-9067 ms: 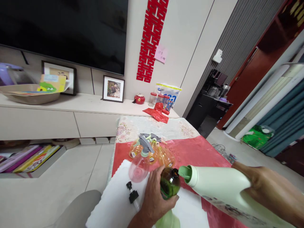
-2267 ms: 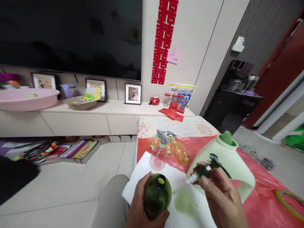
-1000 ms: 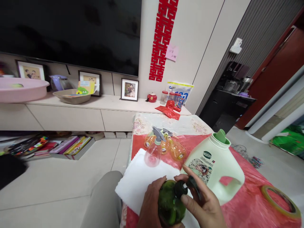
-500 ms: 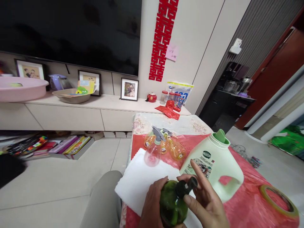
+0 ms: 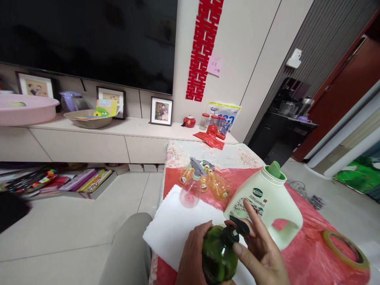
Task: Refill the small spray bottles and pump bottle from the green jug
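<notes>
A green pump bottle point(image 5: 218, 257) tilts in front of me, with my left hand point(image 5: 192, 255) wrapped round its side. At its neck, the thumb and fingers of my right hand point(image 5: 263, 257) close on the black pump head point(image 5: 231, 234), and the index finger sticks out. Behind that hand stands a large pale green jug point(image 5: 271, 202) with a green spout in its mouth. A clear pinkish spray bottle point(image 5: 190, 193) with a grey trigger is upright on a white cloth point(image 5: 172, 227). Beyond it lie several amber spray bottles point(image 5: 219, 187).
A roll of tape point(image 5: 341, 259) lies on the red plastic sheet point(image 5: 308, 245) at the right. Red-lidded jars point(image 5: 204, 121) and a white-blue bag point(image 5: 230, 113) stand at the table's far end. A low cabinet point(image 5: 80, 144) runs along the wall.
The black pump head has turned on the bottle, so its nozzle points more to the right. Both hands and the bottle have shifted slightly to the right.
</notes>
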Demonstrator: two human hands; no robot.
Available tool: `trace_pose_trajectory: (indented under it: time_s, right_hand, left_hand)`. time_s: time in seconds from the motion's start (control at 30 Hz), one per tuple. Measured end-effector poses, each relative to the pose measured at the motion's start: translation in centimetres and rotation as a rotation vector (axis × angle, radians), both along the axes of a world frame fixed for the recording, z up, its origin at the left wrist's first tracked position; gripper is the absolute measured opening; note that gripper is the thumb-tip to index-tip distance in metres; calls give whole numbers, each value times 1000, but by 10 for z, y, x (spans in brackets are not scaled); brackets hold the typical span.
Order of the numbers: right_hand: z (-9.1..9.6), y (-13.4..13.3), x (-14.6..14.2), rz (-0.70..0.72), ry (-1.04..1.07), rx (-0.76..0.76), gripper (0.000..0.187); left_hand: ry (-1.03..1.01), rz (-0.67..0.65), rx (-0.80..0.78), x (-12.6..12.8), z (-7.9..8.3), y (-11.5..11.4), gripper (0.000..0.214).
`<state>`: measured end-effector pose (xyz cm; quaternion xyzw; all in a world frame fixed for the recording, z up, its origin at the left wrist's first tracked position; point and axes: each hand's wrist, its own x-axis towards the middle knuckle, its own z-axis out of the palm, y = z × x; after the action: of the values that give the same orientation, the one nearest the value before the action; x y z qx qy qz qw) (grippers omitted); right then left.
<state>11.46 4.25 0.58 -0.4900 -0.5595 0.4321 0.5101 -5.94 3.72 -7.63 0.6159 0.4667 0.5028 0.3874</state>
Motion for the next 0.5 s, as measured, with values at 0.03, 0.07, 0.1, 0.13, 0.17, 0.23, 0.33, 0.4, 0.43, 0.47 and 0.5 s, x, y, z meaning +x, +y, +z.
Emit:
trace_pose_trajectory:
  time_s: [0.03, 0.07, 0.1, 0.13, 0.17, 0.23, 0.33, 0.4, 0.43, 0.47, 0.5]
  right_hand:
    - [-1, 0, -1, -9, -7, 11, 92]
    - [-1, 1, -2, -22, -15, 23, 93]
    - [-2, 1, -3, -38, -23, 33, 94]
    - [-2, 1, -4, -56, -28, 38, 95]
    - [-3, 1, -5, -72, -29, 39, 96]
    - [-4, 0, -6, -81, -15, 34, 98]
    - [-2, -2, -4, -35, 32, 20, 99]
    - [-1, -3, -3, -12, 35, 21, 95]
    - [-1, -4, -2, -9, 21, 25, 93]
    - [0, -3, -2, -12, 2, 32, 91]
    - [0, -3, -3, -20, -13, 38, 91]
  left_hand:
    - [4, -2, 12, 1, 1, 0, 96]
    - [7, -3, 28, 1, 1, -1, 95]
    - [10, -2, 44, 2, 1, -1, 94]
    - [13, 0, 56, 3, 2, -1, 94]
    - [18, 3, 60, 4, 2, -1, 94]
    - [26, 10, 49, 6, 3, -1, 97]
    - [17, 10, 10, 7, 3, -1, 98]
    - [3, 12, 11, 8, 3, 0, 96]
    - [1, 17, 19, 8, 3, 0, 95]
    - [4, 23, 27, 9, 2, 0, 95]
    - [9, 28, 32, 9, 2, 0, 95]
